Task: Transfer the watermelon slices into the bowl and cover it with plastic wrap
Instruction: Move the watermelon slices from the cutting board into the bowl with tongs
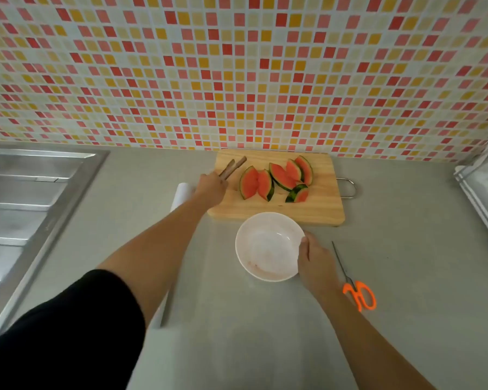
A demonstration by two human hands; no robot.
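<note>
Several watermelon slices (276,180) with green rind lie on a wooden cutting board (316,209) against the tiled wall. An empty white bowl (266,246) stands on the counter just in front of the board. My left hand (210,188) is at the board's left edge, shut on brown wooden tongs (233,166) whose tips point over the board, left of the slices. My right hand (314,258) grips the bowl's right rim. A white roll of plastic wrap (182,194) lies behind my left wrist, mostly hidden, with a sheet stretching along the counter under the bowl.
Orange-handled scissors (357,291) lie on the grey counter right of my right hand. A steel sink with drainboard (31,204) fills the left side. A white dish rack (483,187) stands at the right edge. A metal handle (348,187) sticks out from the board's right side.
</note>
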